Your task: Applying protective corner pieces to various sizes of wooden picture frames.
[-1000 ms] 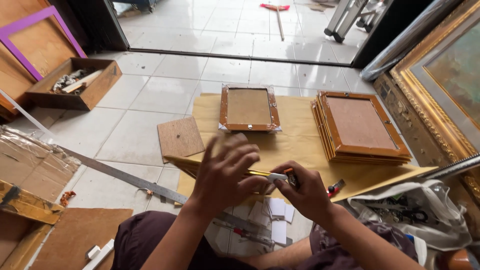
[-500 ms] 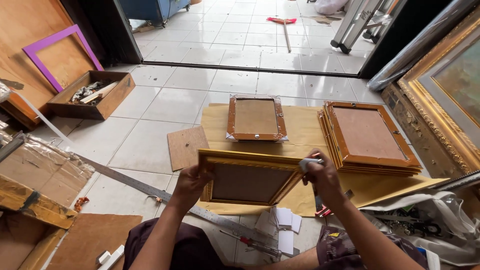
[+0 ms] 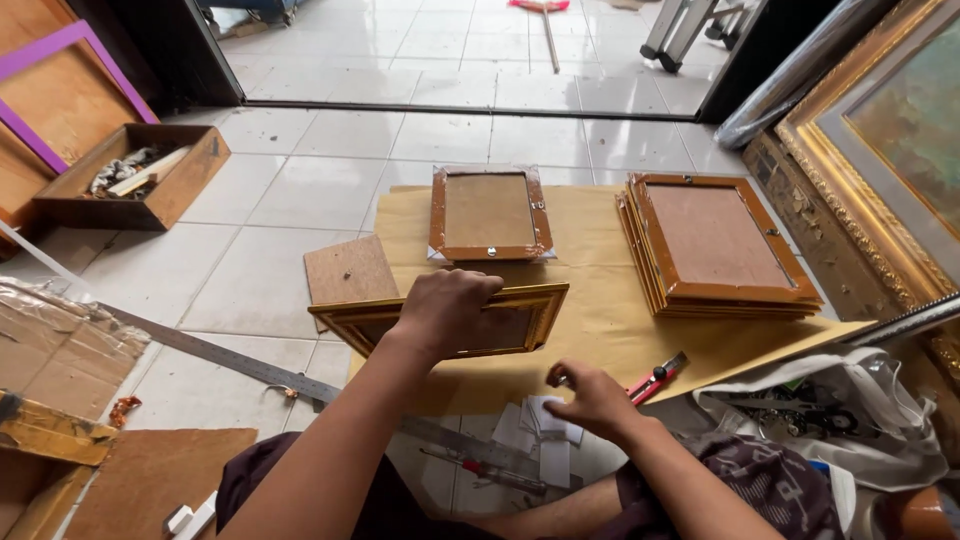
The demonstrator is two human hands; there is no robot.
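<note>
Left hand (image 3: 450,310) clamped on gold frame (image 3: 440,320), right hand (image 3: 590,395) loosely curled, empty, over paper slips (image 3: 540,425); finished stack (image 3: 715,245) far right.

A glossy gilded wooden picture frame (image 3: 440,318) rests over matt brown kraft paper (image 3: 600,310) on smooth, shiny floor tiles (image 3: 270,200).
</note>
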